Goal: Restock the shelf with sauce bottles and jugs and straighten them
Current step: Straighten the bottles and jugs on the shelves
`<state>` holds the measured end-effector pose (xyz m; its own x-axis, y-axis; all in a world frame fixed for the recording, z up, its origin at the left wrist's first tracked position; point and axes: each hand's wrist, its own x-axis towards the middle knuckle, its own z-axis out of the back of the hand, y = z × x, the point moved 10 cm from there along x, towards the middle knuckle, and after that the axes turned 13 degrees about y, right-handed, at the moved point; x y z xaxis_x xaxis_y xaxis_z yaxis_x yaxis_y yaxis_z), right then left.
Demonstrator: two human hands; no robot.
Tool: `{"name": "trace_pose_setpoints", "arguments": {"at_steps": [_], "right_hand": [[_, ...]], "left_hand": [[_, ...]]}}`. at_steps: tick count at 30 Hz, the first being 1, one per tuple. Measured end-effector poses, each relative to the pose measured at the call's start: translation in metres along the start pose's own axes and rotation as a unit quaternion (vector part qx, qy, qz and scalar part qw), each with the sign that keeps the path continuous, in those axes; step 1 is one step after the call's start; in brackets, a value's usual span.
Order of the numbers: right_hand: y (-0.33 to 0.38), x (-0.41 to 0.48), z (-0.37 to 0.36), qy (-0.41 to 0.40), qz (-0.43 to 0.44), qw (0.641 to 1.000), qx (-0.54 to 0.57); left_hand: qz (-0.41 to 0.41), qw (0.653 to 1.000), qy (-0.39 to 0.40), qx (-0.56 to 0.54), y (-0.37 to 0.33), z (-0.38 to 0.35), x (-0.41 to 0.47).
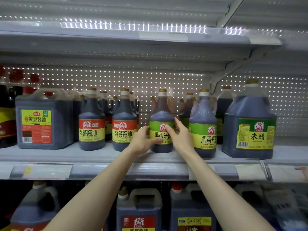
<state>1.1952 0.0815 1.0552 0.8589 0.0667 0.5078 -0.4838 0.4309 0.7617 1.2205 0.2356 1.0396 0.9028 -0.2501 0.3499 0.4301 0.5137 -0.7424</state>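
Observation:
A dark vinegar bottle with a green and yellow label [161, 114] stands upright at the middle of the grey shelf [100, 155]. My left hand [143, 141] grips its lower left side, thumb across the label. My right hand [180, 135] holds its right side, fingers curled round the label. A matching green-label bottle [203, 124] stands just to the right, with more behind. Two red-label soy sauce bottles [92, 124] [124, 124] stand to the left.
A square soy sauce jug [44, 120] sits at the shelf's left and a big vinegar jug [249, 124] at its right. Several jugs [139, 209] fill the shelf below. The shelf above [133, 40] hangs low over the caps. Price-tag strips line the front edge.

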Motion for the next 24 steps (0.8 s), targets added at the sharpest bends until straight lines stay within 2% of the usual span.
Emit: {"name": "trace_pose_setpoints", "arguments": {"at_steps": [7,12,24], "right_hand": [[0.001,0.002,0.000,-0.012,-0.008,1.000,0.001],[-0.009,0.000,-0.003,-0.001,-0.019,1.000,0.000],[-0.006,0.005,0.000,0.002,-0.006,1.000,0.020]], "left_hand": [[-0.017,1.000,-0.004,0.000,-0.001,0.002,0.002],[-0.002,1.000,-0.005,-0.028,0.006,-0.005,0.000],[-0.022,0.995,0.016,-0.096,0.006,-0.006,0.008]]}}
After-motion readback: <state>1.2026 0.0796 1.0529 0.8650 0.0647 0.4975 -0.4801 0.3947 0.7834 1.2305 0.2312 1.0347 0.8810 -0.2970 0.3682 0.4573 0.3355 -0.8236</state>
